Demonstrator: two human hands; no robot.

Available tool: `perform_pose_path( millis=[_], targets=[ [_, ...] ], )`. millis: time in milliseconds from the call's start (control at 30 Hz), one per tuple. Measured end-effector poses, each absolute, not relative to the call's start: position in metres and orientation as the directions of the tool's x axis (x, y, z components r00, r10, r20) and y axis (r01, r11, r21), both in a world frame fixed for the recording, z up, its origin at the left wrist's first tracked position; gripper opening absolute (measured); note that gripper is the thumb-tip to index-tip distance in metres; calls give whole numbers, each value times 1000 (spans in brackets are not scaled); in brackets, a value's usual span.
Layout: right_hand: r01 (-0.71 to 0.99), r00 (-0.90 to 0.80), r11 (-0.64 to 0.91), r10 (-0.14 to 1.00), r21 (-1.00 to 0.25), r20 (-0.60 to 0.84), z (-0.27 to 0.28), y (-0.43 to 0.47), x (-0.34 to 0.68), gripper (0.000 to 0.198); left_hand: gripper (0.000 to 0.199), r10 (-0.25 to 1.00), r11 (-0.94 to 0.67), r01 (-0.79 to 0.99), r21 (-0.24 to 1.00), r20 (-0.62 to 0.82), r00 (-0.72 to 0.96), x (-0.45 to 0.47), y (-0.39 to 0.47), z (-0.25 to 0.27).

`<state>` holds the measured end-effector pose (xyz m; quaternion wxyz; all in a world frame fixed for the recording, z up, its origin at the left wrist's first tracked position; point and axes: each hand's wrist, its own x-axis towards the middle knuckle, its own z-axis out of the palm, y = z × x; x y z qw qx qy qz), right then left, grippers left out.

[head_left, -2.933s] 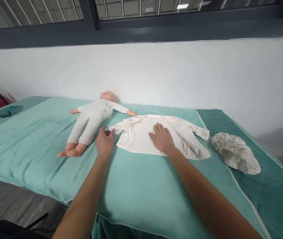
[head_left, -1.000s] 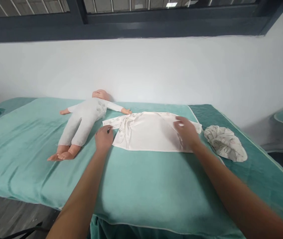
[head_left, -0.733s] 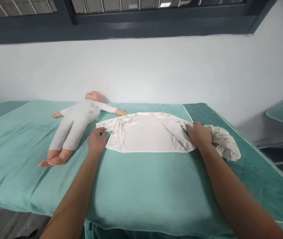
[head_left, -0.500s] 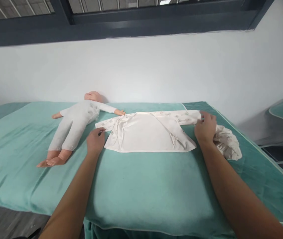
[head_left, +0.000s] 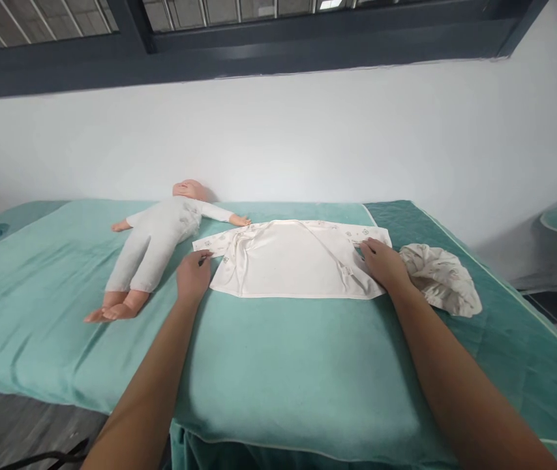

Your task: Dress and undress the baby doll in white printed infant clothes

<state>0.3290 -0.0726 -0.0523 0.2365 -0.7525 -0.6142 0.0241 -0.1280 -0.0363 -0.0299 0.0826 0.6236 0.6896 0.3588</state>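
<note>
A white long-sleeved baby shirt (head_left: 293,261) with small prints on its sleeves lies spread flat on the bed, sleeves out to both sides. My left hand (head_left: 193,274) is closed in a pinch at the lower edge of the left sleeve, by its cuff. At the other side, my right hand (head_left: 383,262) has its fingertips together on the lower edge of the right sleeve, close to the shirt's side. Its palm hides part of the shirt's lower right corner.
A baby doll (head_left: 161,225) in white clothing lies on its back to the left, one hand close to the left sleeve. Crumpled printed white cloth (head_left: 439,277) rests right of my right hand. The green-covered bed (head_left: 298,372) meets a white wall (head_left: 278,143) under a dark window frame.
My right hand has moved left from the right sleeve's cuff to its underside near the shirt's body. The left hand stays at its sleeve. The view has shifted slightly.
</note>
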Motion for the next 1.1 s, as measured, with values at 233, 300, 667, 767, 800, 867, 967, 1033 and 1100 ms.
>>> perform_pose_path(
  millis=[233, 300, 667, 767, 800, 867, 967, 1033, 1100],
  targets=[
    [822, 400, -132, 826, -554, 397, -36, -85, 321, 40, 28, 858, -173, 866, 469, 504, -101, -111, -59, -23],
    [806, 427, -82, 766, -586, 481, -25, -89, 310, 41, 27, 846, -239, 874, 423, 533, -27, -101, -76, -24],
    [411, 21, 90, 994, -907, 108, -2, -40, 119, 57, 24, 902, -120, 929, 351, 430, -46, -84, -112, -31],
    [444, 65, 32, 996, -896, 68, -12, -3, 86, 57, 17, 869, -165, 914, 371, 492, -42, -88, -110, -32],
    [428, 90, 35, 993, -903, 81, -15, 7, 80, 54, 17, 848, -198, 905, 378, 528, -35, -89, -110, -33],
    [381, 130, 53, 985, -923, 110, -19, 22, 72, 43, 17, 797, -271, 881, 388, 603, -20, -92, -111, -34],
    [312, 164, 66, 979, -948, 121, -24, 31, 72, 35, 14, 735, -358, 848, 391, 678, -2, -92, -112, -35],
    [166, 199, 51, 976, -985, 84, -25, 33, 78, 35, 12, 706, -412, 831, 372, 708, 33, -89, -113, -33],
    [14, 252, 34, 967, -999, 36, -24, 34, 87, 32, 10, 669, -478, 819, 317, 736, 106, -85, -114, -31]
  ],
)
